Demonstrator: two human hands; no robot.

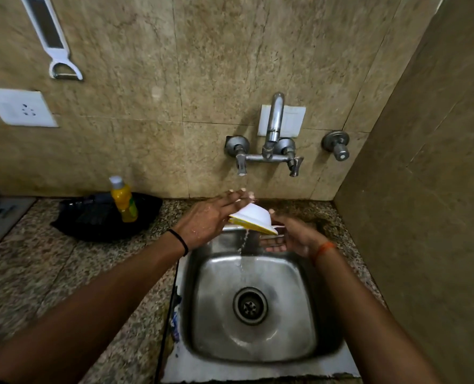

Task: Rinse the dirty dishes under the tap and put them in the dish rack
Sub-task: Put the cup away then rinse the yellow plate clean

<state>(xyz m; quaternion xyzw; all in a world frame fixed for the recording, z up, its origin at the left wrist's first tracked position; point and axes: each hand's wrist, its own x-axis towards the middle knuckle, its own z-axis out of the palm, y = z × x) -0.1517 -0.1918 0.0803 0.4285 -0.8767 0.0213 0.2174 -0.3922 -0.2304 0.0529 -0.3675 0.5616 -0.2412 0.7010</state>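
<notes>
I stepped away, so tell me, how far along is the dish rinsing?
Done: nothing visibly; the black rack holds only a yellow bottle. In hand: the left hand and right hand tilt a white and yellow dish over the sink, water running off it. Left: racking it; no other dishes are in view.

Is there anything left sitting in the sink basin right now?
No, the steel sink holds only its drain and running water; the white bowl is held above it by the left hand and right hand.
</notes>
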